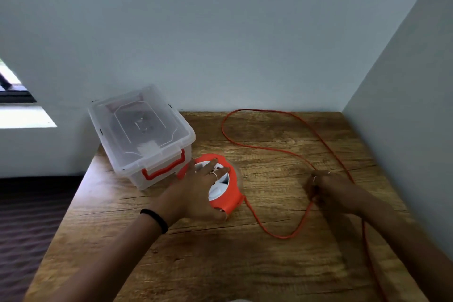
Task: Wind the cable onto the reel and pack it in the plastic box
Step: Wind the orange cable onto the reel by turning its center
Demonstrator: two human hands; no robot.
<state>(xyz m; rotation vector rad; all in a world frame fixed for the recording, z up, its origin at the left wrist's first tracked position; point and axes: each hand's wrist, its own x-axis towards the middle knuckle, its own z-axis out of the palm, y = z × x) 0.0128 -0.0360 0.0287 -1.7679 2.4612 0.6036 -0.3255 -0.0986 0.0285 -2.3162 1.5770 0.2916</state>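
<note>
Open wood at my near edge, clutter and walls toward the back

I see the table [196, 260] bare across its near half, so either hand could pass there; the plastic box [144, 137], lid on, blocks the back left corner, with the reel [231, 200] just beside its red handle under my left hand [196, 189]. The orange cable [257, 147] loops across the right half from the reel, past my right hand [331, 192], which grips it, and runs off the near right edge, so any sweep there would cross it. Walls close the back and the right side, tight against the table there
</note>
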